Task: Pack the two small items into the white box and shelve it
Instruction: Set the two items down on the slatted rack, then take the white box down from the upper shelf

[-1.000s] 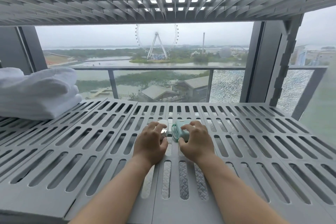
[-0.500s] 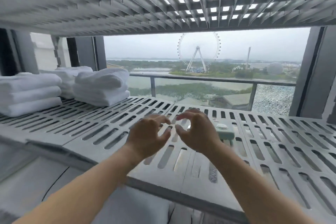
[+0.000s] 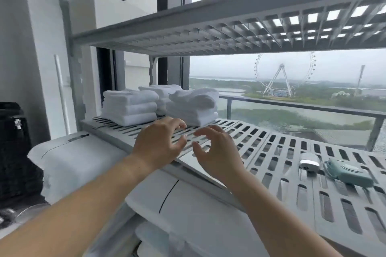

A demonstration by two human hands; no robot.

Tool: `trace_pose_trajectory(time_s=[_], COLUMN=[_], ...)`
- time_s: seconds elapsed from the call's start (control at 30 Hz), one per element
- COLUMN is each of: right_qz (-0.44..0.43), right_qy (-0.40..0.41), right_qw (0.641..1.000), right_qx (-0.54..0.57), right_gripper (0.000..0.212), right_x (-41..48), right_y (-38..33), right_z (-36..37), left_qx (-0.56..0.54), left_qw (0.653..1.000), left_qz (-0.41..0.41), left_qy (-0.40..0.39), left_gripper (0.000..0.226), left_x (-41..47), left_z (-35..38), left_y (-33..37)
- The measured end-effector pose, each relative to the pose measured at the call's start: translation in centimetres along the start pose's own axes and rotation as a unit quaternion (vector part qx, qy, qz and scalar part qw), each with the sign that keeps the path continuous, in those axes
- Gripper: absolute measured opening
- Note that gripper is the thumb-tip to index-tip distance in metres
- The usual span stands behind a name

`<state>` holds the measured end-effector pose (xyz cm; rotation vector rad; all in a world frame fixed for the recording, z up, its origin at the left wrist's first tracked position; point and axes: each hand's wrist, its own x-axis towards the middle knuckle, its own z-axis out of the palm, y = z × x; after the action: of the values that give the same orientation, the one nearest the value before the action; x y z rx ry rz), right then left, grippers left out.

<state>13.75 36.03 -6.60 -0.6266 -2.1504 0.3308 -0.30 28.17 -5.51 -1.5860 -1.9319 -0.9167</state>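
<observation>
Head view: left hand and right hand hover released, fingers spread, grasping nothing, over the slotted shelf. White item and teal item lie touching near the shelf's right end, nearer the right hand. No white box identifiable.

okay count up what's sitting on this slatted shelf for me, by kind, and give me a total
Stacks of folded white towels: 3, at and
Small white device: 1
Small teal device: 1
Total: 5

Both the left hand and the right hand are empty.
</observation>
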Motion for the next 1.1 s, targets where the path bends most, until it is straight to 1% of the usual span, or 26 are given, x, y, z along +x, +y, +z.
trace_pose_trajectory(time_s=[0.13,0.3,0.6,0.73,0.87,1.1], right_qz=[-0.025,-0.049,-0.09,-0.108,-0.138,-0.172], right_qy=[0.009,0.031,0.051,0.055,0.07,0.094], right_qw=[1.0,0.998,0.993,0.991,0.987,0.98], right_qx=[-0.001,0.023,0.055,0.059,0.048,0.034], right_gripper=[0.03,0.027,0.025,0.023,0.022,0.023], right_x=[2.2,5.5,11.5,15.1,18.9,25.2], right_y=[-4.8,-11.3,-21.0,-23.8,-25.8,-26.3], right_z=[3.9,9.1,18.8,21.8,24.1,26.4], left_qx=[0.009,0.005,0.06,0.066,0.07,0.09], left_qw=[1.0,1.0,0.998,0.997,0.995,0.991], left_qz=[-0.003,-0.014,0.013,0.007,0.017,0.018], left_qy=[0.01,0.01,0.027,0.038,0.062,0.096], left_gripper=[0.028,0.027,0.043,0.041,0.04,0.038], left_x=[-0.3,-0.2,0.0,1.6,3.8,8.6], left_z=[-4.4,-9.4,-16.0,-18.2,-19.0,-18.8], left_y=[-5.4,-12.6,-25.3,-30.3,-33.4,-38.5])
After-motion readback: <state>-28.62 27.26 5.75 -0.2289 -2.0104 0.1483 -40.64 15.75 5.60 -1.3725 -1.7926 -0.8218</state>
